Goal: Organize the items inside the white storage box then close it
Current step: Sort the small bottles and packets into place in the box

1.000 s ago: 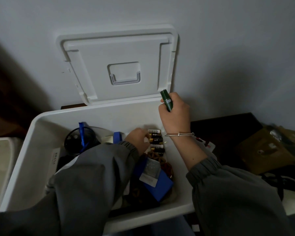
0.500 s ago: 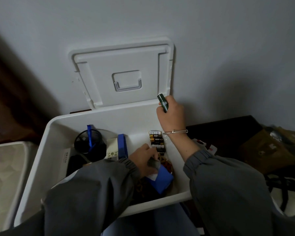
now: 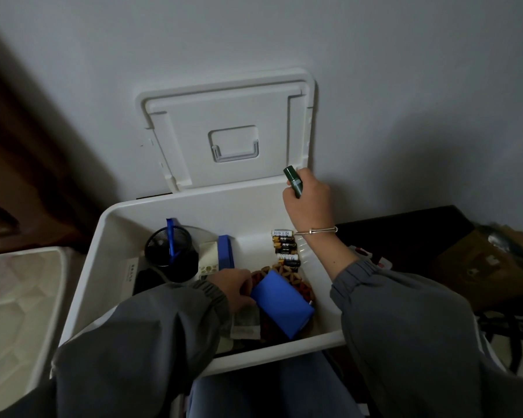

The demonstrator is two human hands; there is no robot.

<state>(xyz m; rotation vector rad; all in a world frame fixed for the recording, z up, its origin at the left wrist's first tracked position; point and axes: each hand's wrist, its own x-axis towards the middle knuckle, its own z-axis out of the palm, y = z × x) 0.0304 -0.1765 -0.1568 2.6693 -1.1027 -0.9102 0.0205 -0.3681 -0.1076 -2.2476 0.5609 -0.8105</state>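
Fingers of the left hand (image 3: 237, 286) are curled onto the near-left edge of a blue pouch (image 3: 281, 303), pinching it. The pouch lies tilted on top of a brown beaded thing (image 3: 287, 274) in the near right part of the white storage box (image 3: 194, 203). It looks like the hand is lifting or sliding the pouch to find it a tidy spot. A small paper packet (image 3: 245, 322) lies just under that hand.

The right hand (image 3: 310, 203) is up by the far right corner of the box. Its fingers are wrapped tight around a small green tube (image 3: 294, 181), which pokes out the top. I think it is held up out of the way until a place is free.

Batteries (image 3: 286, 247) sit in a neat row on the right. A black mesh cup (image 3: 168, 251) with a blue pen (image 3: 171, 236) stands on the left, with a blue box (image 3: 226, 254) beside it.

The lid (image 3: 227, 131) leans on the wall behind, not yet closed.
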